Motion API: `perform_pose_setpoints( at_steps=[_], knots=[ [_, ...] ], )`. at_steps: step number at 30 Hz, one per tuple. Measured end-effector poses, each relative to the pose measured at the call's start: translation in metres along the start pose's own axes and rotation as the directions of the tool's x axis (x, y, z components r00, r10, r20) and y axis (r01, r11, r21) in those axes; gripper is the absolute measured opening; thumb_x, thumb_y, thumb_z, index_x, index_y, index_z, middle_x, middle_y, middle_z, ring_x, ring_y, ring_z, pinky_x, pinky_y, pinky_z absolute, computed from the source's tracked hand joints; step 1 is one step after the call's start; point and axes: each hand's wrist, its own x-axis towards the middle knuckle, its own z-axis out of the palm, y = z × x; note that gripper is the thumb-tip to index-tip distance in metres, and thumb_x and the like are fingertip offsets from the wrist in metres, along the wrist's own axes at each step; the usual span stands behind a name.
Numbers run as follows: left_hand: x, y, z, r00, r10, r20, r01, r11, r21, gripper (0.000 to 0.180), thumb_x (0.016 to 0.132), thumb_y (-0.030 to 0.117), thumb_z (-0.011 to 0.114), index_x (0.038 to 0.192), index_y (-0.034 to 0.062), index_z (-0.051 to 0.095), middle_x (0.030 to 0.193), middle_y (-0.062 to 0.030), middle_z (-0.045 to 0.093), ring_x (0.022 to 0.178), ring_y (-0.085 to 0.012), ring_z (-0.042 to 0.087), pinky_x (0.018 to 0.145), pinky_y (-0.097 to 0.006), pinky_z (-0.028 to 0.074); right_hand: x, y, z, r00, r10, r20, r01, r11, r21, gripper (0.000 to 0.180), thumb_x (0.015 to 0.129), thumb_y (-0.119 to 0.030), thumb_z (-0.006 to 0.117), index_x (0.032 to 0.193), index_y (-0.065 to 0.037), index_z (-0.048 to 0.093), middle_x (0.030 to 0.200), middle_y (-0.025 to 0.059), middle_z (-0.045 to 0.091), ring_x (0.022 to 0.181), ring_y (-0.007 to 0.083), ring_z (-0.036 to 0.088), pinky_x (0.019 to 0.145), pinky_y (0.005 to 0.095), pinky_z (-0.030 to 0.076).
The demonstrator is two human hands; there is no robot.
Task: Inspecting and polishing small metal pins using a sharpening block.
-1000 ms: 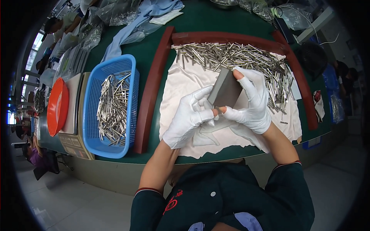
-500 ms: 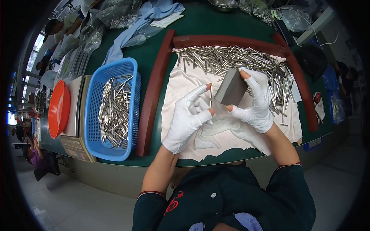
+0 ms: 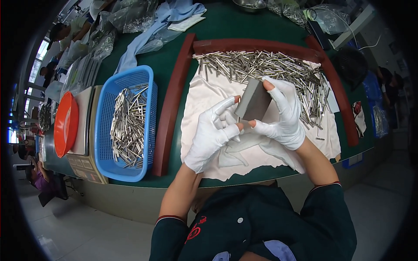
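My left hand [image 3: 212,132], in a white glove with bare fingertips, pinches a thin metal pin [image 3: 238,118] between thumb and index finger. Most of the pin is now hidden by a dark grey rectangular block [image 3: 256,103]. The block is gripped by its edges between the thumb and fingers of my gloved right hand [image 3: 283,115], its left side up against the pin. Beneath both hands lies a pale pink cloth [image 3: 198,102]. A large heap of metal pins [image 3: 261,63] covers the cloth's far part and right side.
Dark red rails [image 3: 175,104] border the cloth at left, back and right. To the left stands a blue plastic basket [image 3: 99,126] with many pins inside. Beyond it is an orange-red bowl [image 3: 66,124]. Plastic bags [image 3: 133,17] and a light blue cloth [image 3: 170,21] lie at the back.
My right hand has moved left, bringing the grey block up to the pin and covering most of it. My left hand has stayed nearly in place.
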Motion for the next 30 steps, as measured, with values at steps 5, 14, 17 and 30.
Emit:
perform_pose_setpoints(
  at_steps=[5,14,17,30],
  knots=[
    [0.001,0.007,0.011,0.998,-0.042,0.053,0.049,0.991,-0.122,0.063,0.081,0.000,0.071,0.138,-0.0069,0.044,0.088,-0.0066,0.067,0.069,-0.0073,0.061,0.057,-0.020,0.051,0.006,-0.008,0.000,1.000,-0.015,-0.027,0.015,1.000,-0.005,0.083,0.065,-0.039,0.082,0.134,-0.005,0.050,0.123,0.0142,0.055,0.102,0.0302,0.054,0.088,0.0403,0.044],
    [0.002,-0.005,0.003,0.999,-0.022,0.031,0.027,0.981,-0.192,0.072,0.080,-0.001,0.071,0.142,-0.0088,0.035,0.080,-0.0080,0.064,0.064,-0.0095,0.061,0.054,-0.020,0.048,0.005,-0.011,-0.002,0.999,0.006,-0.042,-0.008,0.999,-0.035,0.081,0.064,-0.033,0.083,0.133,-0.004,0.051,0.120,0.0138,0.056,0.099,0.0296,0.055,0.084,0.0397,0.044],
    [0.004,-0.009,0.000,0.999,-0.035,0.008,0.036,0.987,-0.154,0.072,0.079,-0.001,0.069,0.142,-0.0094,0.035,0.079,-0.0081,0.064,0.063,-0.0097,0.061,0.053,-0.020,0.047,0.007,-0.011,-0.002,0.996,0.076,0.036,-0.077,0.997,0.013,0.079,0.063,-0.030,0.082,0.131,-0.004,0.052,0.120,0.0134,0.056,0.100,0.0296,0.054,0.087,0.0400,0.044],
    [0.003,-0.003,0.005,0.997,-0.079,-0.023,0.074,0.985,-0.153,0.077,0.079,-0.001,0.072,0.142,-0.0129,0.031,0.090,-0.0123,0.065,0.071,-0.0113,0.064,0.057,-0.022,0.053,0.007,-0.010,-0.001,0.996,0.085,0.017,-0.084,0.996,-0.038,0.078,0.059,-0.027,0.083,0.128,-0.005,0.053,0.119,0.0121,0.057,0.102,0.0298,0.054,0.087,0.0411,0.042]
  ],
)
